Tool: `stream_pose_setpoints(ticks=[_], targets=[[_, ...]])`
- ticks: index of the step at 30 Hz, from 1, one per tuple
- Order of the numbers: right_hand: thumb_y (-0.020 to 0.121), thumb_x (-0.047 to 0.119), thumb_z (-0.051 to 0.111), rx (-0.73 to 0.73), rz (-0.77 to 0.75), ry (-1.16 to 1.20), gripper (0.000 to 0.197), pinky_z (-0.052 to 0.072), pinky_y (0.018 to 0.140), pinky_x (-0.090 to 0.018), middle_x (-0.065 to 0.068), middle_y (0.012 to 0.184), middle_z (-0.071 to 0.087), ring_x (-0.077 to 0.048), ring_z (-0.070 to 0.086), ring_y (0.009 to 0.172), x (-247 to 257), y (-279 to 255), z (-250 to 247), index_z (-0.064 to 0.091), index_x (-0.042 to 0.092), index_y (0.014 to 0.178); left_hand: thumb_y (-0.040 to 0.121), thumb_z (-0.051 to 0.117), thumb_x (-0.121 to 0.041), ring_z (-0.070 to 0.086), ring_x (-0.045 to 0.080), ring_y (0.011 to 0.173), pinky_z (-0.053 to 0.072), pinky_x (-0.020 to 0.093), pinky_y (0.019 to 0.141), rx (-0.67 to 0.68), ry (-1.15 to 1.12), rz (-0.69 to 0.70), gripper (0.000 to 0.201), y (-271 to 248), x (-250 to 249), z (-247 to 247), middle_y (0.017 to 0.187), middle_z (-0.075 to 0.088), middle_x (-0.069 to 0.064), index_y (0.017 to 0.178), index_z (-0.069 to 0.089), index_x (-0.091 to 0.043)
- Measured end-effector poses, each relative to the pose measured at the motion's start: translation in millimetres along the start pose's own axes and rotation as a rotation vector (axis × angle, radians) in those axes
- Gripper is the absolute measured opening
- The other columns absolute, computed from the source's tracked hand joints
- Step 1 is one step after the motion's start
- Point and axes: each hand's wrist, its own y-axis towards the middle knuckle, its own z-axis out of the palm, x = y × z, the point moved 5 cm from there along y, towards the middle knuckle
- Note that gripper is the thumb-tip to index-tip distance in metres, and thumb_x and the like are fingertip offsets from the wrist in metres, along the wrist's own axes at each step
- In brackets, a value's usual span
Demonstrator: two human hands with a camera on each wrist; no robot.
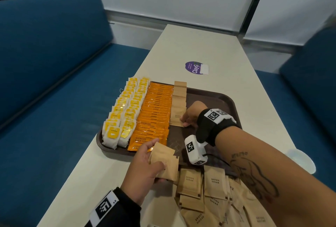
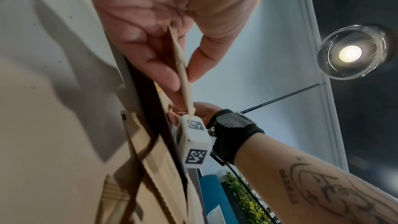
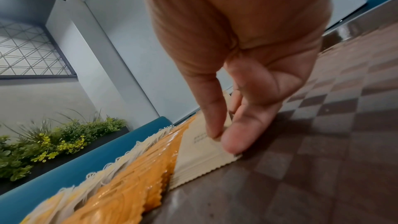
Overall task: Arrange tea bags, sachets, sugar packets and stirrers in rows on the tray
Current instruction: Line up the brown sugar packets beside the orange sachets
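Brown tray (image 1: 220, 97) on pale worktop (image 1: 209, 48), blue bench seats either side; purple sticker (image 1: 194, 67) on worktop beyond tray.

Left part of tray filled: two rows of yellow-tagged tea bags (image 1: 123, 112), overlapped; just right of them a row of orange coffee sachets (image 1: 154, 114), labelled American Black Coffee; next right a row of brown sugar packets (image 1: 179, 103) running from far rim to mid-tray; right part of tray floor bare.

Right hand (image 1: 190, 114) at near end of sugar row; thumb and forefinger pinch the right edge of the front packet (image 3: 202, 151), which lies on the stack, touching the sachet row on its left; other fingers (image 3: 239, 135) loosely bent behind; wrist camera (image 1: 195, 151) hangs under the wrist over the tray.

Left hand (image 1: 145, 170) at near edge of tray; thumb on top, fingers beneath, gripping a small fan of sugar packets (image 1: 166, 161); count unclear, at least two; wrist view shows them edge-on (image 2: 183, 74) between thumb and fingers.

Loose pile of brown sugar packets (image 1: 209, 190) on worktop just near of the tray, some face up, some overlapping.
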Motion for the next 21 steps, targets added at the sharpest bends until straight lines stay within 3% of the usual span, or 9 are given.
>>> stream_pose_setpoints(ticks=[8, 10, 11, 12, 14, 16, 18, 21], targets=[[0.081, -0.002, 0.065, -0.016, 0.009, 0.034, 0.015, 0.055, 0.079, -0.031, -0.020, 0.112, 0.066, -0.019, 0.062, 0.075, 1.1, 4.9, -0.7, 0.055, 0.007, 0.074, 0.084, 0.058, 0.008, 0.062, 0.020, 0.092, 0.052, 0.024, 0.049, 0.022, -0.021, -0.006, 0.062, 0.0, 4.1, 1.6, 0.109, 0.060, 0.001, 0.127, 0.042, -0.033], [0.088, 0.005, 0.061, 0.048, 0.066, -0.063, 0.004, 0.051, 0.093, -0.034, -0.014, 0.115, 0.066, -0.019, 0.061, 0.088, 6.0, -7.5, -2.4, 0.057, 0.005, 0.090, 0.082, 0.060, 0.008, 0.061, 0.022, 0.095, 0.054, 0.026, 0.051, 0.017, -0.016, 0.002, 0.063, -1.0, 4.1, 0.3, 0.111, 0.059, 0.001, 0.127, 0.042, -0.032], [0.090, 0.007, 0.060, 0.048, 0.065, -0.086, 0.012, 0.049, 0.096, -0.035, -0.012, 0.112, 0.066, -0.019, 0.061, 0.092, 8.8, -14.8, -5.9, 0.057, 0.003, 0.101, 0.081, 0.061, 0.009, 0.061, 0.024, 0.096, 0.054, 0.026, 0.050, 0.015, -0.019, 0.009, 0.063, -1.9, 3.7, -0.1, 0.111, 0.058, 0.001, 0.126, 0.042, -0.031], [0.089, 0.007, 0.061, 0.030, 0.036, -0.086, 0.017, 0.051, 0.093, -0.034, -0.011, 0.105, 0.065, -0.020, 0.061, 0.092, 12.2, -22.7, -10.7, 0.057, 0.003, 0.106, 0.081, 0.061, 0.010, 0.061, 0.025, 0.097, 0.053, 0.024, 0.049, 0.013, -0.023, 0.020, 0.063, -2.9, 2.5, 0.1, 0.111, 0.058, 0.002, 0.126, 0.042, -0.031], [0.086, 0.010, 0.065, -0.022, -0.118, -0.077, 0.017, 0.053, 0.072, -0.028, -0.008, 0.095, 0.064, -0.018, 0.063, 0.084, 19.7, -47.1, -20.4, 0.057, 0.009, 0.101, 0.080, 0.062, 0.011, 0.062, 0.027, 0.097, 0.051, 0.023, 0.047, 0.017, -0.032, 0.045, 0.064, -5.4, -0.3, 1.9, 0.109, 0.060, 0.004, 0.125, 0.043, -0.029], [0.084, 0.014, 0.069, 0.011, -0.251, -0.064, 0.020, 0.045, 0.055, -0.021, -0.005, 0.094, 0.065, -0.011, 0.061, 0.072, 19.5, -79.0, -23.4, 0.056, 0.015, 0.099, 0.079, 0.063, 0.011, 0.064, 0.026, 0.095, 0.051, 0.023, 0.047, 0.020, -0.035, 0.068, 0.064, -7.7, -2.8, 4.3, 0.106, 0.063, 0.004, 0.126, 0.043, -0.027], [0.083, 0.017, 0.070, 0.097, -0.322, -0.065, 0.020, 0.043, 0.051, -0.019, 0.000, 0.090, 0.065, -0.006, 0.060, 0.064, 11.1, -110.9, -20.6, 0.057, 0.019, 0.098, 0.078, 0.065, 0.009, 0.065, 0.025, 0.091, 0.051, 0.024, 0.047, 0.023, -0.031, 0.089, 0.063, -11.8, -6.4, 8.0, 0.106, 0.063, 0.004, 0.126, 0.043, -0.026], [0.078, 0.020, 0.074, 0.211, -0.333, -0.095, 0.021, 0.047, 0.057, -0.019, 0.006, 0.080, 0.064, -0.003, 0.061, 0.063, -10.5, -148.5, -6.1, 0.058, 0.021, 0.093, 0.078, 0.067, 0.006, 0.066, 0.023, 0.085, 0.052, 0.023, 0.047, 0.020, -0.027, 0.122, 0.059, -17.3, -10.7, 13.4, 0.104, 0.063, 0.002, 0.123, 0.044, -0.025]])
